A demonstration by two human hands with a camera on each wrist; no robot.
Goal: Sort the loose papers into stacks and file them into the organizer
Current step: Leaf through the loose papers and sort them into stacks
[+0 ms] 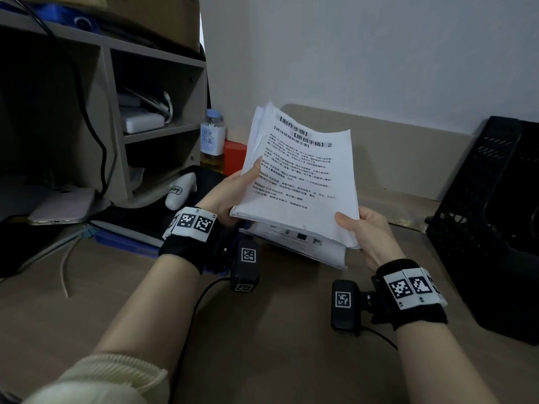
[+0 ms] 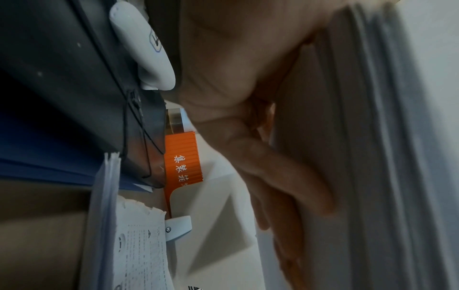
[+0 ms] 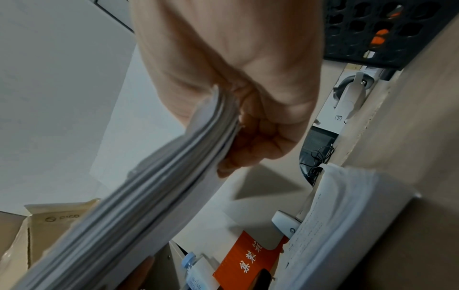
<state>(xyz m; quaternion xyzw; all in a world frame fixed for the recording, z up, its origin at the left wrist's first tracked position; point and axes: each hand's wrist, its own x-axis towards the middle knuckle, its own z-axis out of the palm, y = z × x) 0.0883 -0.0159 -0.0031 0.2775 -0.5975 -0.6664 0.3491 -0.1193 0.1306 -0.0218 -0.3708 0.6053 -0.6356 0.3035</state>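
Both hands hold a thick sheaf of printed white papers [image 1: 300, 176] tilted up above the desk. My left hand [image 1: 233, 193] grips its left edge, thumb on the top page; in the left wrist view the fingers [image 2: 285, 176] lie along the underside of the sheaf [image 2: 372, 137]. My right hand [image 1: 364, 231] pinches the lower right corner, thumb on top; the right wrist view shows the fingers [image 3: 261, 133] curled under the sheaf's edge [image 3: 149, 196]. A second pile of papers [image 1: 303, 246] lies flat on the desk below. The black mesh organizer [image 1: 490, 223] stands at the right.
A shelf unit [image 1: 116, 112] with chargers fills the left. A tea bottle [image 1: 213, 141] and an orange box [image 1: 234, 158] stand by the wall behind the papers. A white controller [image 1: 180, 191], a phone [image 1: 61, 208] and cables lie at the left on the brown desk [image 1: 262, 330].
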